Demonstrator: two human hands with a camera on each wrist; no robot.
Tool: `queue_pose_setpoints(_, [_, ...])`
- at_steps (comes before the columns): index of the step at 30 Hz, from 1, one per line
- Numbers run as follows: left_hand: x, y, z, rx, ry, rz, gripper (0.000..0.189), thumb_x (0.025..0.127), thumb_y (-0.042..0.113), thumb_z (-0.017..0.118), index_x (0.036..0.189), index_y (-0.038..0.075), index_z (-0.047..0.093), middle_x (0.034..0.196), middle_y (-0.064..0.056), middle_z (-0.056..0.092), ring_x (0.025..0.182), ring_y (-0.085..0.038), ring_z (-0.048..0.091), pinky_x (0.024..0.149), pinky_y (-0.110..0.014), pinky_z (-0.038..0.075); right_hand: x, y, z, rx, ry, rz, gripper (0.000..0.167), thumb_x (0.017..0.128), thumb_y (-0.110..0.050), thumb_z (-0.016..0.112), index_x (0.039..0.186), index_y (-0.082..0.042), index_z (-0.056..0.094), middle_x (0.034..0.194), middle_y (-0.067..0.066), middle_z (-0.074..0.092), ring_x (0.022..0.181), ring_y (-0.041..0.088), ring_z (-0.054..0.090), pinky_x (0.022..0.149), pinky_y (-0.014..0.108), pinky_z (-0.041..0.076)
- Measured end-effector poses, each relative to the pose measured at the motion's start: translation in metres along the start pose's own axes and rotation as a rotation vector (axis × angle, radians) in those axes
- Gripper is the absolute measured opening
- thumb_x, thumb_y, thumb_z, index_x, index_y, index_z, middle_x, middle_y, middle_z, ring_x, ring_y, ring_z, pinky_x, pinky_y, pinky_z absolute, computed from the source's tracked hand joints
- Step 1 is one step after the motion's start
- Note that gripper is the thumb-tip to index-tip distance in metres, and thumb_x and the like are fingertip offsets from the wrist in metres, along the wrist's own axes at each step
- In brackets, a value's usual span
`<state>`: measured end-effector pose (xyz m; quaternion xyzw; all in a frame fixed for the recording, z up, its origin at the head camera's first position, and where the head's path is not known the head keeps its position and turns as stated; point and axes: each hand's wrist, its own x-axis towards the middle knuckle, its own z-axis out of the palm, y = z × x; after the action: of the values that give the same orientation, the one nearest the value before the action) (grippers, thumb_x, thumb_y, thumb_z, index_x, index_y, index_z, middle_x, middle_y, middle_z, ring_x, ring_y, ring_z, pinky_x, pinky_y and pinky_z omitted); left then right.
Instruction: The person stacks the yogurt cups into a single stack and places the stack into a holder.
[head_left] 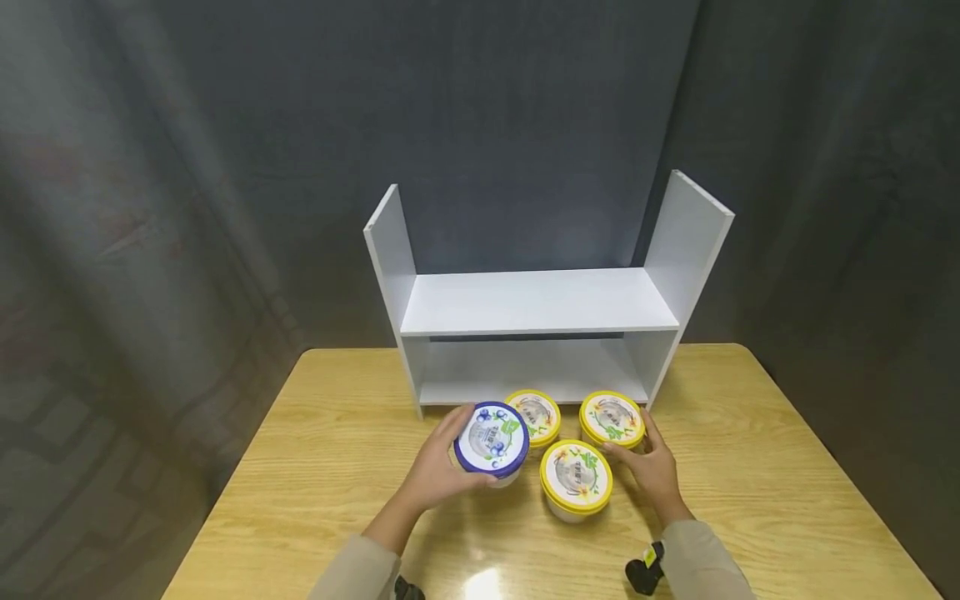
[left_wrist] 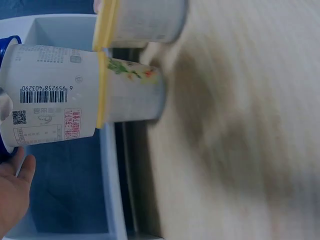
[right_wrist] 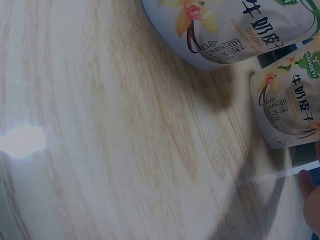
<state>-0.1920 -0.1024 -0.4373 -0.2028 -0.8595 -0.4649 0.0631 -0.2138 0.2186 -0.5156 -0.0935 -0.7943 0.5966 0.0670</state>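
My left hand (head_left: 438, 467) grips a tub with a dark blue lid (head_left: 492, 439) that has blueberries printed on it. In the left wrist view the same blue-lidded tub (left_wrist: 55, 95) shows its barcode side, lifted above the table. On the right, my right hand (head_left: 651, 467) holds a yellow-lidded tub (head_left: 612, 418) between thumb and fingers, close to the shelf front. Two more yellow-lidded tubs stand between the hands: a nearer one (head_left: 576, 478) and a farther one (head_left: 536, 417) partly hidden behind the blue lid.
A white two-tier shelf (head_left: 540, 302) with tall side panels stands at the back of the wooden table (head_left: 322, 467). Dark grey curtains (head_left: 525, 125) hang behind and on both sides. A black wrist device (head_left: 645, 570) sits by the right sleeve.
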Motion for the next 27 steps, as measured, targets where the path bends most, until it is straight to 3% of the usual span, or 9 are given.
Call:
queue_pose_setpoints(6, [0.015, 0.01, 0.001, 0.007, -0.013, 0.06, 0.098, 0.051, 0.037, 0.081, 0.132, 0.007, 0.035, 0.134, -0.009, 0.033, 0.12, -0.029, 0.031, 0.093, -0.052, 0.027, 0.003, 0.005, -0.001, -0.025, 0.008, -0.041, 0.096, 0.069, -0.033, 0.071, 0.14, -0.015, 0.009, 0.141, 0.016, 0.01, 0.124, 0.038, 0.014, 0.1, 0.047, 0.016])
queue_pose_setpoints(13, [0.031, 0.018, 0.004, -0.029, -0.031, 0.058, 0.097, 0.052, 0.036, 0.081, 0.133, 0.012, 0.034, 0.135, -0.006, 0.032, 0.122, -0.025, 0.028, 0.096, -0.049, 0.025, 0.002, 0.0, -0.002, -0.02, -0.01, -0.001, 0.096, 0.07, -0.028, 0.071, 0.139, -0.014, 0.007, 0.142, 0.012, 0.008, 0.126, 0.034, 0.012, 0.102, 0.043, 0.016])
queue_pose_setpoints(27, [0.059, 0.03, 0.018, -0.087, -0.068, 0.039, 0.095, 0.054, 0.034, 0.08, 0.133, 0.01, 0.033, 0.135, -0.004, 0.031, 0.122, -0.023, 0.028, 0.097, -0.046, 0.024, 0.0, -0.001, 0.0, -0.003, -0.016, 0.015, 0.096, 0.07, -0.026, 0.071, 0.139, -0.016, 0.006, 0.142, 0.013, 0.009, 0.126, 0.034, 0.012, 0.101, 0.044, 0.015])
